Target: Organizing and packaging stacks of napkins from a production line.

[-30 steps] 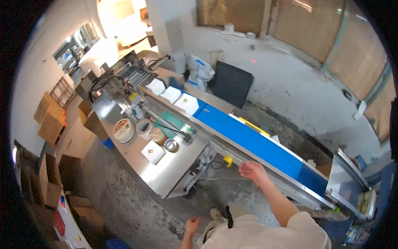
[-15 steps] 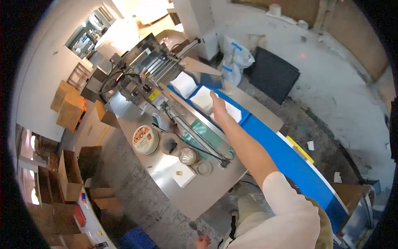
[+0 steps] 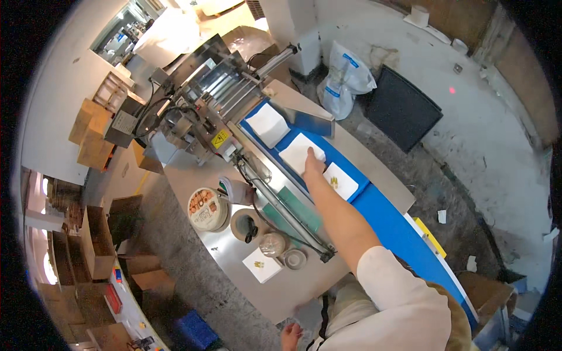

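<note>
Over a blue conveyor belt (image 3: pixel 383 213) reaches my right hand (image 3: pixel 314 164), its closed fingers at the right edge of the middle white square sheet (image 3: pixel 295 151). What those fingers hold, if anything, is hidden. Several small yellow-gold pieces lie on the nearer white sheet (image 3: pixel 344 186), and a third white sheet (image 3: pixel 267 125) rests farther up the belt. Low in the view, my left hand (image 3: pixel 291 336) hangs by the table's near edge with curled fingers; its contents cannot be made out. More gold pieces lie on a white square pad (image 3: pixel 261 267) on the metal table.
Left of the belt stands a packaging machine (image 3: pixel 205 117) with a long metal bar (image 3: pixel 281 202). A round tub (image 3: pixel 208 209), a tape roll (image 3: pixel 243 224), a wrapped roll (image 3: pixel 273 244) and a clear ring (image 3: pixel 295 259) share the table. Cardboard boxes (image 3: pixel 96 243) stand at left.
My right hand has moved off the nearer sheet to the middle one, uncovering gold pieces on the nearer sheet. My left hand has risen slightly. The whole view has shifted a little.
</note>
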### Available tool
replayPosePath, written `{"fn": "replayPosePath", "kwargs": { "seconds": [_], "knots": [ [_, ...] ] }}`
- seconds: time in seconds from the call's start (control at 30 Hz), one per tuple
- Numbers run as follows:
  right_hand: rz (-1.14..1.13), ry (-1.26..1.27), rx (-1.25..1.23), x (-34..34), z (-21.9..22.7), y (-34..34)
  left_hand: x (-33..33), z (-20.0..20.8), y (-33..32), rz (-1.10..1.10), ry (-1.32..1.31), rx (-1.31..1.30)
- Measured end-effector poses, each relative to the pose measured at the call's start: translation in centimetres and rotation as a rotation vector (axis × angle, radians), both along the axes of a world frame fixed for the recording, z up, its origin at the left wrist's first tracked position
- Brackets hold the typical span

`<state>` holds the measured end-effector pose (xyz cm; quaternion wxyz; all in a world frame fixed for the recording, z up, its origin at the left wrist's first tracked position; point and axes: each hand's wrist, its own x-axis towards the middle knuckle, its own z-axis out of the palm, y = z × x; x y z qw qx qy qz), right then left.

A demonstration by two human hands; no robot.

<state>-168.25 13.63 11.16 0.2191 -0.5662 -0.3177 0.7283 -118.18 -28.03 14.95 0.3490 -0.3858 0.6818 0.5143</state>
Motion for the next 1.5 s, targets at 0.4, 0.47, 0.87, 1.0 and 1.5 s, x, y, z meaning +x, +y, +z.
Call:
{"fn": "replayPosePath", "kwargs": {
  "seconds": [0.4, 0.47, 0.87, 1.0, 1.5],
  "knots": [
    [0.153, -0.154, -0.066, -1.1, 0.3, 0.8, -1.6, -1.8, -0.2, -0.084, -0.028, 0.025],
    [0.17, -0.038, -0.031, -1.6, 0.0, 0.3, -1.6, -1.5, -0.1, -0.07, -0.034, -0.003],
    [0.259, 0.242, -0.089, 3.1, 5.4, -0.2, 1.3, -2.0, -2.9, -0.061, 0.033, 0.027],
    [0.397, 0.612, -0.012, 13.9, 12.7, -1.0, 2.2, -3.6, -5.3, -0.235, 0.264, 0.14],
    [0.097, 0.117, 0.407, 81.4, 15.9, -5.2, 11.8, 7.1, 1.1, -1.402, 0.515, 0.345]
  ]
}}
